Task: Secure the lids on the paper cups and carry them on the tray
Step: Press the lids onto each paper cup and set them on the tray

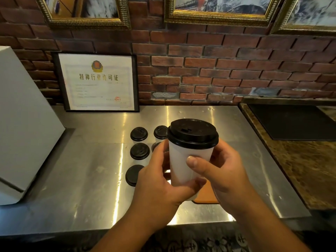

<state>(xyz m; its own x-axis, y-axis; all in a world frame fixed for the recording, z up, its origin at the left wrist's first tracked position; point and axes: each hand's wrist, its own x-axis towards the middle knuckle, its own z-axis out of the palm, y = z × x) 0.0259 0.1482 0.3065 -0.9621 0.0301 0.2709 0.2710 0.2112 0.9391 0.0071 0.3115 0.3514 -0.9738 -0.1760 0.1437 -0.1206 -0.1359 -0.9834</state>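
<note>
I hold a white paper cup [189, 160] with a black lid [192, 133] up above the steel counter. My left hand [160, 182] wraps its left side and bottom. My right hand [220, 171] grips its right side, thumb across the front. Several other lidded cups stand on the counter behind, among them one at the back left [139, 134], one below it [139, 151] and a nearer one [133, 175]. A brown tray [205, 197] lies under my hands, mostly hidden.
The steel counter [91, 170] runs to a brick wall. A white box [23, 128] stands at the left. A framed certificate [98, 82] leans on the wall. A brown stone top [300, 170] with a black mat [291, 120] borders the right.
</note>
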